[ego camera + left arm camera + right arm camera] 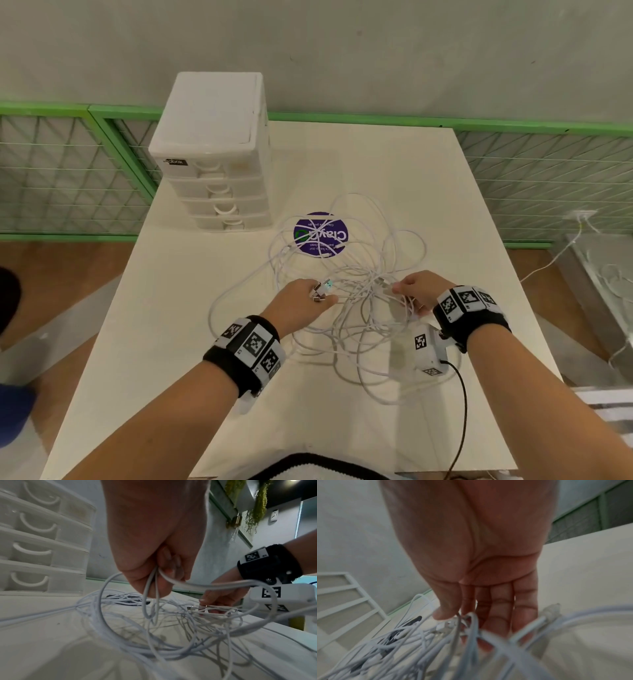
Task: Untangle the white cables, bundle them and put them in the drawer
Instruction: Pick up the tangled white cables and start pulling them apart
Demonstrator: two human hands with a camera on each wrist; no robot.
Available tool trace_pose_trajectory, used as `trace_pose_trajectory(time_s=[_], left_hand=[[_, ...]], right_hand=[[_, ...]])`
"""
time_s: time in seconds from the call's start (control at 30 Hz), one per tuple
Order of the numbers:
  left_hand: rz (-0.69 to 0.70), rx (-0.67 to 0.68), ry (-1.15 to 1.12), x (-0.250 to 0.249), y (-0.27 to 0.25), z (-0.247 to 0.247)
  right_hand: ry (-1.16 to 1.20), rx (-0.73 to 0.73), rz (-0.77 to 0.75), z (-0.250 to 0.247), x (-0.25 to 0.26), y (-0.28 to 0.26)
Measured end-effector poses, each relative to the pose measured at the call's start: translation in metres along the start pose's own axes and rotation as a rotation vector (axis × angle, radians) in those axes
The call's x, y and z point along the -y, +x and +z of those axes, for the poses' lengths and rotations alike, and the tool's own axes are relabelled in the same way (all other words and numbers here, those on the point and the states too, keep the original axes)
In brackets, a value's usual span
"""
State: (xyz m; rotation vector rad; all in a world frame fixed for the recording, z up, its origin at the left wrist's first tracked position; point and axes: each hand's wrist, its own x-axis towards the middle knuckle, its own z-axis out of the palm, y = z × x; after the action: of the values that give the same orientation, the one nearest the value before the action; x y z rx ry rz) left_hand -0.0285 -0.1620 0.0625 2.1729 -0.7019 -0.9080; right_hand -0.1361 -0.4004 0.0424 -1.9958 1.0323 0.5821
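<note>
A tangle of white cables [364, 275] sprawls over the middle of the white table [164, 342]. My left hand [320, 294] grips several cable ends with USB plugs at the tangle's left side; in the left wrist view that left hand [154, 582] is a fist with cables [171, 635] hanging from it. My right hand [399, 289] pinches a cable connector at the tangle's right side, thumb against index finger [452, 615], the other fingers straight over the cables [419, 639]. A white drawer unit [212, 144] stands at the back left, all drawers closed.
A round purple sticker [320, 234] lies under the cables' far part. A green-framed wire fence [68, 171] runs behind the table. To the right, off the table, a wall socket [580, 216] holds a plugged cable. A black lead [462, 411] trails from my right wrist camera.
</note>
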Motion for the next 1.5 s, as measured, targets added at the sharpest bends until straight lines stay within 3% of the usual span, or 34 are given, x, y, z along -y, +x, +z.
trace_pose_trajectory(time_s=[0.27, 0.4, 0.5, 0.6, 0.73, 0.9, 1.1, 1.27, 1.4, 1.5], left_hand=[[-0.046, -0.193, -0.162, -0.001, 0.003, -0.022], [-0.034, -0.264, -0.265, 0.002, 0.002, -0.034], [0.000, -0.279, -0.360, -0.004, -0.003, -0.034], [0.087, -0.239, -0.515, -0.027, -0.010, -0.033], [0.133, -0.252, -0.709, -0.059, -0.013, -0.034], [0.225, -0.281, -0.779, -0.087, -0.026, -0.041], [0.272, -0.258, -0.816, -0.095, -0.038, -0.050], [0.333, -0.174, -0.826, -0.112, -0.046, -0.062], [0.403, -0.177, -0.848, -0.131, -0.050, -0.077], [0.436, -0.215, -0.908, -0.144, -0.051, -0.086]], right_hand=[[0.097, -0.131, 0.067, -0.006, -0.016, -0.009], [0.395, -0.278, 0.068, -0.012, -0.021, -0.011], [0.643, -0.359, -0.094, -0.014, -0.006, -0.027], [0.693, -0.409, -0.331, -0.010, 0.026, -0.050], [0.774, -0.268, -0.598, 0.007, 0.079, -0.090], [0.688, -0.159, -0.772, 0.033, 0.115, -0.122], [0.750, -0.247, -0.768, 0.037, 0.120, -0.127], [0.706, 0.047, -0.906, 0.040, 0.125, -0.133], [0.488, -0.014, -0.891, 0.048, 0.127, -0.131], [0.318, -0.095, -0.796, 0.050, 0.114, -0.113]])
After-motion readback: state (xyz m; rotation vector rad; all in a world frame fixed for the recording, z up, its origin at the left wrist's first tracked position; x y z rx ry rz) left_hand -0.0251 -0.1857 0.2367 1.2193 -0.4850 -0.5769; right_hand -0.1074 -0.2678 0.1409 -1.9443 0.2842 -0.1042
